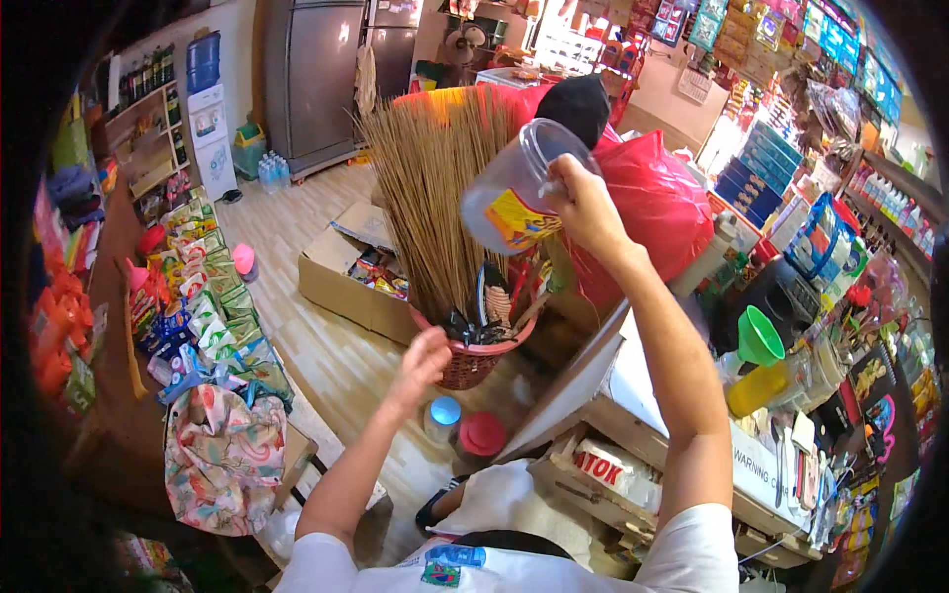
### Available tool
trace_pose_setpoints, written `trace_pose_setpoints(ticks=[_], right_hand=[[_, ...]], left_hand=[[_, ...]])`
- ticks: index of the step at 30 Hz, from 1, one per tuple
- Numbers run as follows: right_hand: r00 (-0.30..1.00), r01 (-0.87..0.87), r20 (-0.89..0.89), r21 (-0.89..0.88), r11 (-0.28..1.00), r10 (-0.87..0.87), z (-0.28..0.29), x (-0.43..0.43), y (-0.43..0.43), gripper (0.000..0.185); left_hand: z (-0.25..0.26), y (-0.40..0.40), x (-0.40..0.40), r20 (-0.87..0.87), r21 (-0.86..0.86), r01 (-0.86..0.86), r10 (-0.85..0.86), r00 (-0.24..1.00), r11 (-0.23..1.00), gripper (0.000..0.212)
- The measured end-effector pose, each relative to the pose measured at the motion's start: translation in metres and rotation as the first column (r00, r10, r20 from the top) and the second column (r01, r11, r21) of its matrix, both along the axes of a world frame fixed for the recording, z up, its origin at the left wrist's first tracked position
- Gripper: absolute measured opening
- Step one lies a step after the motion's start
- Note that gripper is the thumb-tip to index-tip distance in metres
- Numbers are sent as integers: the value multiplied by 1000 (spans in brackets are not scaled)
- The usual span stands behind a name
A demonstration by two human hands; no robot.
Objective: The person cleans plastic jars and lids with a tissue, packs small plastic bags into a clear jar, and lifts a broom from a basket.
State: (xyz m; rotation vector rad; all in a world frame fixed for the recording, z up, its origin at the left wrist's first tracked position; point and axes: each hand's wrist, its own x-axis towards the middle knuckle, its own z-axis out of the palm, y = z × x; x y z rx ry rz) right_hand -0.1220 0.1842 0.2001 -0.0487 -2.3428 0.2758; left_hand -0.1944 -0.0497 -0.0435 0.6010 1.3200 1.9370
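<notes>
A clear plastic jar (485,196) with a yellow and red label hangs tilted in front of me. My right hand (582,196) grips it near its rim, and no lid is on it. Below and to the left, my left hand (426,363) is raised with its fingers partly curled and nothing visible in it. It is nearest to a red-brown woven basket (467,368) with a pink rim. Stick brooms (437,200) stand upright in that basket, beside black plastic and other goods. On the floor are a blue-lidded jar (443,415) and a red-lidded container (482,434).
A cardboard box (348,296) of packets sits behind the basket. Red plastic bags (652,200) bulge at the back right. Packets (215,296) line a low surface at left. A counter (645,378) at right bears a green funnel (760,337) and a bottle of yellow liquid (756,389).
</notes>
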Motion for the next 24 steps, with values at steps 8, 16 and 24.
trace_pose_setpoints(ticks=[8, 16, 24], right_hand=[[932, -316, 107, -228, 921, 346, -15, 84, -118, 25], [937, -342, 31, -108, 933, 347, -38, 187, -169, 43], [874, -178, 469, 58, 982, 131, -23, 304, -143, 49]], left_hand=[[128, -23, 67, -909, 365, -549, 415, -37, 752, 122], [150, -11, 78, -818, 575, -166, 569, -85, 801, 120], [160, 10, 112, -816, 529, 251, 567, -112, 810, 111]])
